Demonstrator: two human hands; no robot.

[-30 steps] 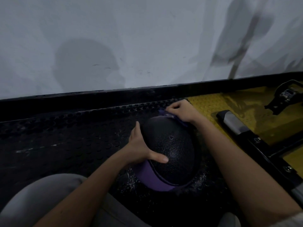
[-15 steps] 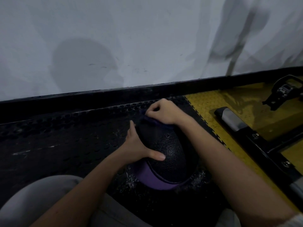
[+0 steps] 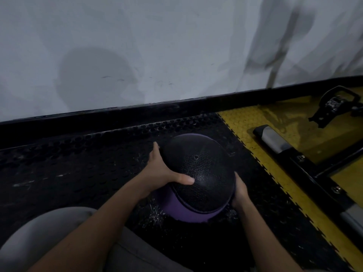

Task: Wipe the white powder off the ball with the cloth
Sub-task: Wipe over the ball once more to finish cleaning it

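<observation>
Head view, the only one. Black pebbled ball (image 3: 198,173) with purple panels sits on the black studded floor mat (image 3: 78,163), near the wall (image 3: 157,46) and just ahead of the person's knee (image 3: 49,236).

The left hand (image 3: 163,171) lies flat on the ball's left side. Its fingers (image 3: 154,151) are straight along the curve and the thumb crosses the top face, so it's bracing, not clamping. The right hand (image 3: 240,193) is on the lower right flank. Its fingers run out of sight behind the ball, so I can't tell whether they're curled or what they hold.

I can't pick out the cloth. My guess is it's under that right hand, but in this light that's no firm call.

There are flecks of white powder (image 3: 155,213) on the mat round the ball's base. The top black face looks clean from here.

Yellow floor tiles (image 3: 255,134) and a metal frame (image 3: 275,142) are off right, well apart from the ball.

My read is that the step is wiping the lower right side, or turning the ball to reach it. To do it well:
- Keep the left palm firm so the ball doesn't roll.
- Stroke the cloth one way, downward and off the ball.
- Work into the pebbling.
- Rotate in small steps and check the underside.
- Don't roll the ball through the powder on the mat.
</observation>
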